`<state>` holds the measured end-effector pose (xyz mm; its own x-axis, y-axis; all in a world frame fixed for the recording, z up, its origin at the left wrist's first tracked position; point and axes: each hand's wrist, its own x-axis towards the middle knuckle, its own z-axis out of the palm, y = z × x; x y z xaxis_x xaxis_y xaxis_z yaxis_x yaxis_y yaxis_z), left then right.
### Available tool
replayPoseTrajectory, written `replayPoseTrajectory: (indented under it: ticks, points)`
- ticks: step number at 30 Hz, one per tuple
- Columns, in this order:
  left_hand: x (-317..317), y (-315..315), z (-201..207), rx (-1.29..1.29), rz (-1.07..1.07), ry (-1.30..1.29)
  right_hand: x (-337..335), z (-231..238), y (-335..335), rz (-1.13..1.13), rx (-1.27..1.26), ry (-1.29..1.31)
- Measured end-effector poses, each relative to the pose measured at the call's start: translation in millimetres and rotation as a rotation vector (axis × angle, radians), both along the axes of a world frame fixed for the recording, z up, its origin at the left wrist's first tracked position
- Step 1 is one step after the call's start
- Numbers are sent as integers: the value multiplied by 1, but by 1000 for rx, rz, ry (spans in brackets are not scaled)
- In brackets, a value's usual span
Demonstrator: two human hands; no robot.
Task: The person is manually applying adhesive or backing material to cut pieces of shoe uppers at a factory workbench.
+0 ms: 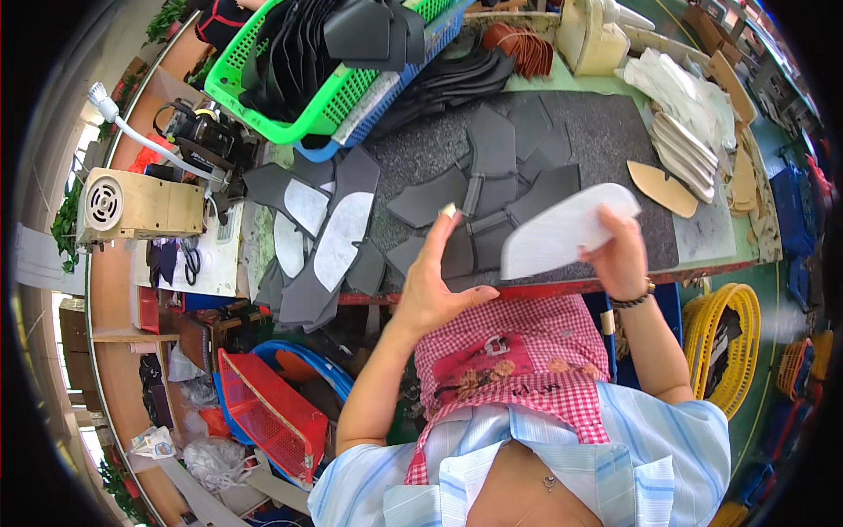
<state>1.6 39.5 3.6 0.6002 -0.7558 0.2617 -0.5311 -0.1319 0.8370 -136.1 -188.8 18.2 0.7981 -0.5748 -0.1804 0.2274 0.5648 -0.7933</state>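
My right hand (622,253) pinches one end of a flat white curved cut piece (549,230), held above the front of the work table. Left of it, my left hand (432,283) is raised with thumb and fingers spread, holding nothing. Beneath and beyond the hands, dark grey cut pieces (494,145) overlap on a black mat (606,132). Further left, more grey pieces (356,180) lie together, some bearing white patches (344,239). At the right are a stack of white curved pieces (680,158) and a beige curved piece (662,187).
A green basket (279,130) of black pieces stands at the back left, over a blue one (360,132). A cream machine (145,204) and scissors (191,261) are at the left. Baskets, red (274,413) and yellow (748,338), flank me below the table.
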Motion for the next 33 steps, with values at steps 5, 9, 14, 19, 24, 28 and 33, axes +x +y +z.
replayPoseTrajectory:
  ticks: [5,9,14,19,24,28,33]
  points:
    - [-26,-25,7,-222,225,495,31,-12,21,156,-966,62]
    - [-11,-22,-22,-66,275,343,32,-38,21,114,-1548,266]
    - [-8,-24,-29,37,294,277,33,-50,24,60,-1506,285]
    - [-2,-31,-14,275,343,108,43,-50,22,73,-1599,341]
    - [-4,-43,18,514,370,-470,36,-37,6,35,-1819,521]
    - [-24,-42,-17,232,60,-416,35,-14,-18,482,-1175,607]
    - [-29,-74,-7,-34,103,-131,23,-46,-12,361,-239,173]
